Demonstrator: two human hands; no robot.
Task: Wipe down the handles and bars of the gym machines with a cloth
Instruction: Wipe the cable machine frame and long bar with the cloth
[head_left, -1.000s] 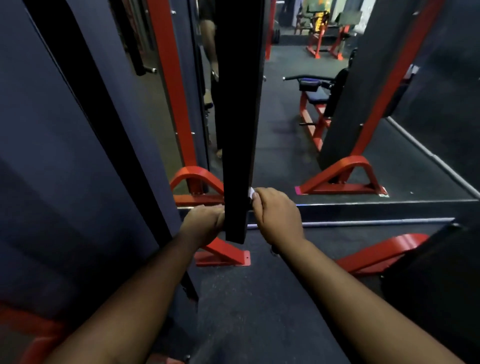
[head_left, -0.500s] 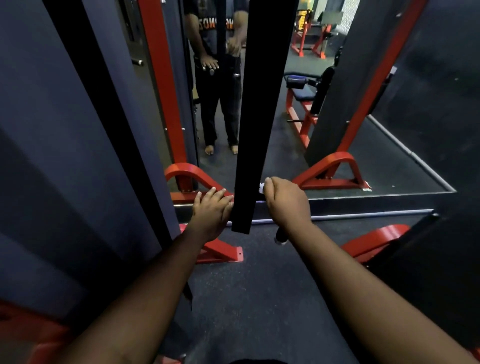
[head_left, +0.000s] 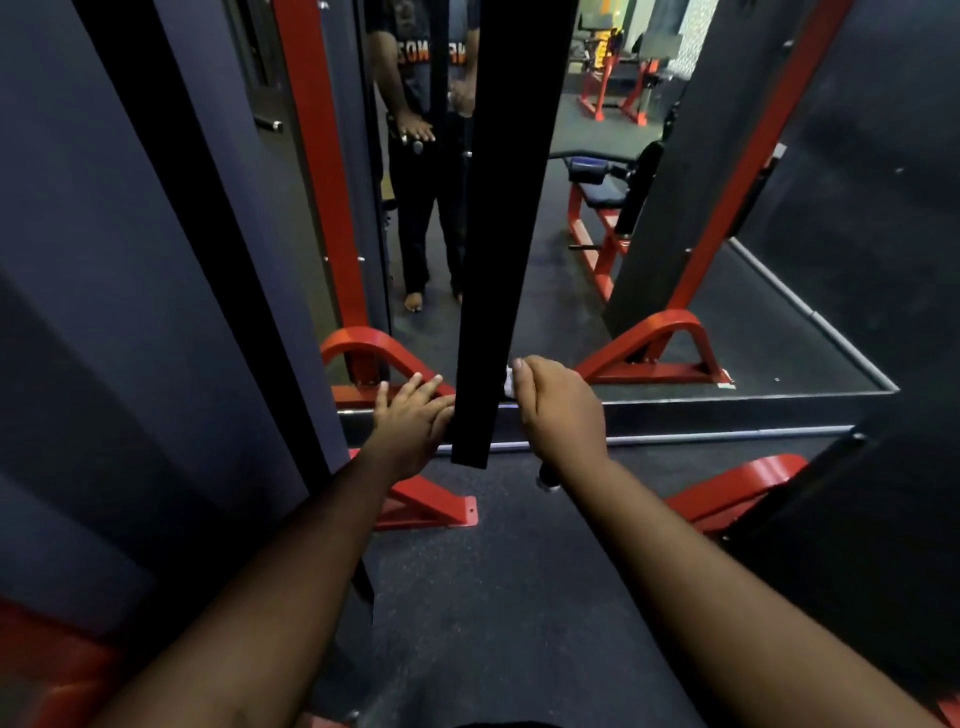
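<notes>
One black bar (head_left: 498, 234), one cloth (head_left: 510, 378) clamped in my right hand (head_left: 561, 410); my left hand (head_left: 413, 421), fingers straight, touches the bar's left edge.

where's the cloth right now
In the head view, the white cloth sits just right of centre, bunched in the right hand and pressed against the right edge of the hanging black bar.

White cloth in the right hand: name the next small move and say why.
Probably slide the right hand along the handle, rubbing the white cloth it grips. The left hand only rests with straight fingers against the black bar.
</notes>
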